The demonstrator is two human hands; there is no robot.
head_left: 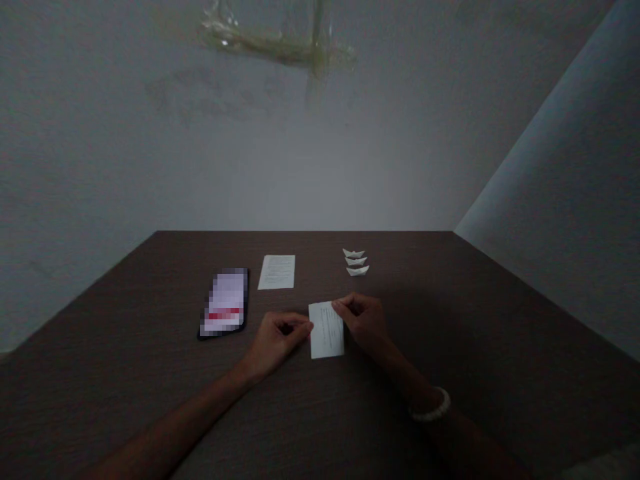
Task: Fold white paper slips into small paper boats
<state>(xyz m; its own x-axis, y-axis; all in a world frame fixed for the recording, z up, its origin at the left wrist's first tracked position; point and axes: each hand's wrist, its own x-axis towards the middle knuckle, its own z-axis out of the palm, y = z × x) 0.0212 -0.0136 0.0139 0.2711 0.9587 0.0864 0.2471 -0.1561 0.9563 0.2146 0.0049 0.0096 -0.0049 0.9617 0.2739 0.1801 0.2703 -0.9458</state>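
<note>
Between my two hands is a small white sheet of paper point(327, 337) with lines of print on it. My left hand point(280, 339) pinches its left edge between thumb and fingers. At the upper right corner, my right hand point(364, 319) grips the same sheet, thumb on top. A pale bracelet circles my right wrist. Beyond my right hand, three small folded paper boats point(357, 271) sit in a row, one behind another. Another printed sheet of paper point(278, 272) lies flat farther back, left of the boats.
A phone point(224, 303) with a blurred, lit screen lies on the left of the dark wooden table point(310, 427). A grey wall point(320, 167) with a stained, taped patch rises at the table's back edge. Another wall stands along the right.
</note>
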